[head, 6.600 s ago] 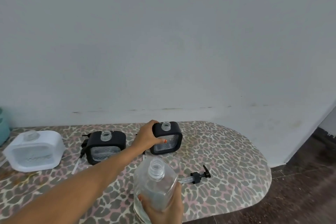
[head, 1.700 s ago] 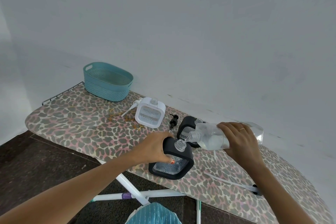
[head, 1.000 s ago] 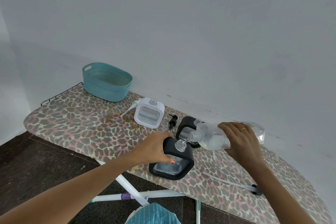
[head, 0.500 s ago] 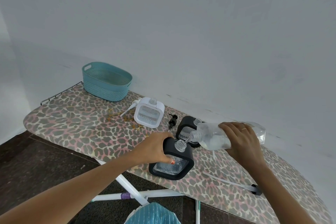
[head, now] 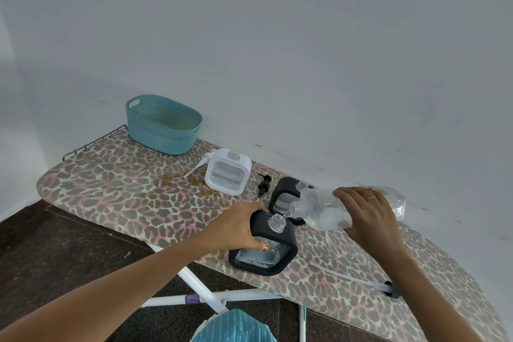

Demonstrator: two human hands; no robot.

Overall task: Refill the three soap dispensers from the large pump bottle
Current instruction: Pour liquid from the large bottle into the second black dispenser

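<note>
- Our left hand [head: 238, 226] grips the black dispenser [head: 273, 257] at the near edge of the board [head: 125, 189]; a slip could drop it.
- Our right hand [head: 366, 214] holds the tilted bottle [head: 319, 203]; soap [head: 330, 221] may miss the narrow neck [head: 275, 223].

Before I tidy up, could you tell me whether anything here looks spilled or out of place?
Yellowish marks stain the board cover beside the white dispenser, possibly a spill. Nothing else stands out.
</note>
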